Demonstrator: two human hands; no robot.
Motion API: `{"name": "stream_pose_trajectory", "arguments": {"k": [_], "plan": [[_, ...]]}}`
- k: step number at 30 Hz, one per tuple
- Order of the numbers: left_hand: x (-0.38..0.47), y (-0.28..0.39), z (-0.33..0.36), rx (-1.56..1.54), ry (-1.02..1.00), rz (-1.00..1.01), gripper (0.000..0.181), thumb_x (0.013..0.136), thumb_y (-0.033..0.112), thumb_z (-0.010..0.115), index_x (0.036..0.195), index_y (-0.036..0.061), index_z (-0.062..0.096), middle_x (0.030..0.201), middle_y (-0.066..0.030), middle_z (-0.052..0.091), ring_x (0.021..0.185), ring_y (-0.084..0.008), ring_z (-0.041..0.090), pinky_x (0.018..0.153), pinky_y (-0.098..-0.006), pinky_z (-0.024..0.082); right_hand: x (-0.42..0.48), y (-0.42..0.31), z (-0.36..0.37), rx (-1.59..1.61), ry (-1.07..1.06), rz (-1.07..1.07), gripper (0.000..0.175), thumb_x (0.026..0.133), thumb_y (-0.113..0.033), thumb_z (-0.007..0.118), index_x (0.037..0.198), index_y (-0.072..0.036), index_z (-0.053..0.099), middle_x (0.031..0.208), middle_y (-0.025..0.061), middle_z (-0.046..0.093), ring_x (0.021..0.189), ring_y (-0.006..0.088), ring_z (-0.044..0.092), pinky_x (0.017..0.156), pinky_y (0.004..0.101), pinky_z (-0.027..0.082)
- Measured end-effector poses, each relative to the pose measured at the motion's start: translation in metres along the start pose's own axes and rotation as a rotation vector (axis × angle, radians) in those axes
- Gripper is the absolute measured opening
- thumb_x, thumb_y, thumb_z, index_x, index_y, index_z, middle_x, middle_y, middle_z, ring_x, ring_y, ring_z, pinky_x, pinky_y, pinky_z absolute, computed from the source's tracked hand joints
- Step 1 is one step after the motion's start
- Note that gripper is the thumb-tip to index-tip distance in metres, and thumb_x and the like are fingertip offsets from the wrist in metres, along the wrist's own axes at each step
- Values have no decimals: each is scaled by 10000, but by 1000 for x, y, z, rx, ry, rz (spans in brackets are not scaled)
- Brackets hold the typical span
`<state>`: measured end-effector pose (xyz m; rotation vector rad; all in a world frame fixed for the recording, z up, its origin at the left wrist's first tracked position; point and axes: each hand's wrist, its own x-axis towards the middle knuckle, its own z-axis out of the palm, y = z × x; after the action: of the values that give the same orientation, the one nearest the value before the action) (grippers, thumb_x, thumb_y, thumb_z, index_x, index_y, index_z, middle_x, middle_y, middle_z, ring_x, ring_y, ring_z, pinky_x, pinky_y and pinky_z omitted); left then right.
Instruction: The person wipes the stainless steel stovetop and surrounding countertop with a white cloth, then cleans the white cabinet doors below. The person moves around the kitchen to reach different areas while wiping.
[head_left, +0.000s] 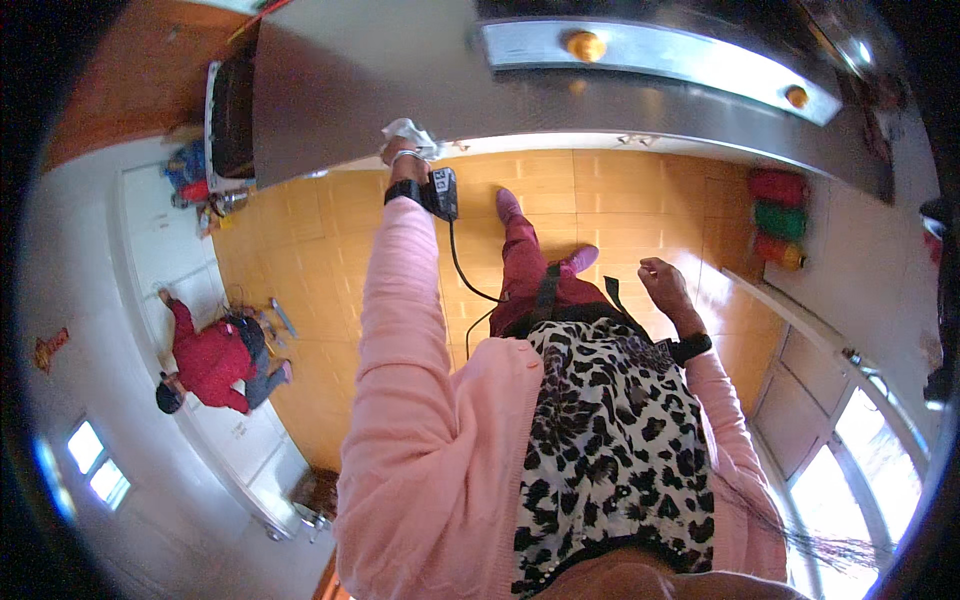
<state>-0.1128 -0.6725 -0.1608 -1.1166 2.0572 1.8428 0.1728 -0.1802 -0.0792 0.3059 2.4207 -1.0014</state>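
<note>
My left hand (400, 150) is closed on a crumpled white cloth or tissue (420, 135) at the front edge of a grey countertop (360, 97). A black device with a small display (442, 193) sits at that wrist, its cable hanging toward my waist. My right hand (663, 283) hangs over the floor near my right side, with its fingers loosely curled; whether anything is inside them cannot be told. A black band (690, 348) circles the right wrist.
A metal panel with yellow knobs (675, 64) lies on the counter side. A person in red (214, 367) is by white cabinets (244, 442) at the left. Red, green and orange items (780, 219) stand at the right, near a door (799, 367). Below me is a yellow tiled floor (375, 255).
</note>
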Motion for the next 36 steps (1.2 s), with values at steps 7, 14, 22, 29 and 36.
{"name": "stream_pose_trajectory", "arguments": {"k": [7, 14, 22, 29, 36], "plan": [[-107, -1, 170, -751, -322, -224, 47, 896, 165, 544, 857, 149, 566, 785, -5, 591, 737, -179, 604, 704, -477, 565, -53, 77, -9, 74, 151, 100, 338, 883, -281, 585, 1079, -18, 666, 1052, 173, 687, 987, 339, 651, 883, 418, 510], [-175, -3, 302, -380, -634, -38, 198, 888, 0, 429, 995, 101, 561, 1049, -64, 567, 1004, -242, 567, 910, -491, 494, -101, 128, -10, 255, 271, 255, 313, 881, -266, 592, 1055, -17, 671, 1010, 184, 692, 953, 353, 656, 835, 418, 521], [-213, -11, 415, -253, -790, -460, 345, 1001, 285, 433, 1250, 78, 553, 1304, -144, 563, 1185, -322, 540, 997, -504, 436, 17, 109, -66, 942, 296, 122, 348, 932, -296, 591, 1122, -8, 635, 937, 97, 673, 837, 223, 649, 752, 344, 528], [-236, 2, 423, 514, -922, -273, 329, 959, 439, 473, 1128, 194, 614, 1020, 11, 633, 886, -156, 569, 704, -365, 466, 132, 15, -117, 1306, 118, 47, 580, 880, -531, 606, 1151, -18, 597, 1012, 126, 673, 856, 239, 655, 699, 361, 544], [-239, 43, 395, 1011, -803, -130, 506, 907, 549, 502, 1249, 183, 575, 1183, 17, 626, 967, -135, 616, 752, -295, 445, 212, -1, -110, 1568, 615, 206, 613, 919, -462, 573, 1213, 72, 507, 1025, 209, 657, 956, 294, 621, 849, 400, 478]]}}
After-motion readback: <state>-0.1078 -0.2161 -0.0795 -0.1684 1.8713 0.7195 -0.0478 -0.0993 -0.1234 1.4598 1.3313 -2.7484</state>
